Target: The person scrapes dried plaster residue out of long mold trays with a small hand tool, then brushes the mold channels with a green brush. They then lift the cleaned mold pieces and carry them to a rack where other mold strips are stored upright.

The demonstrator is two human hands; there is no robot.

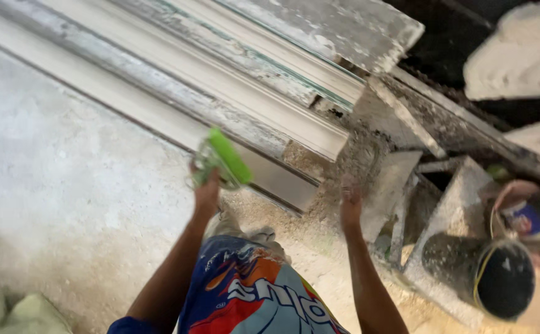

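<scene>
Head view, looking down at a dusty concrete floor (66, 185) littered with plaster crumbs.

Left hand (207, 193): raised, fingers closed around a green roller-like tool (223, 159) with a wire frame; the picture is blurred, so the exact kind of tool cannot be told. The tool sits above the near end of a long white moulded cornice piece (239, 93) that lies diagonally across the floor from the upper left corner toward the middle.

Right hand (350, 207): empty as far as can be seen, fingers loose and apart, hanging just beside the broken end of the cornice, over a heap of rubble (350, 154). The two hands are well apart.

At the right edge: grey plaster slabs (455, 210) leaning on each other, and a dark bucket (499, 278) with a yellow-edged rim. Pale sacks (10, 309) at the lower left corner.

Risks, as judged:
- Grip on the tool is near its one end; a loose hold could let it swing and drop onto the moulding, chipping the profile.
- Loose crumbs underfoot could cause a slip next to the leaning slabs.
- The slabs look unsteady; a knock from the right arm might topple them toward the bucket.
</scene>
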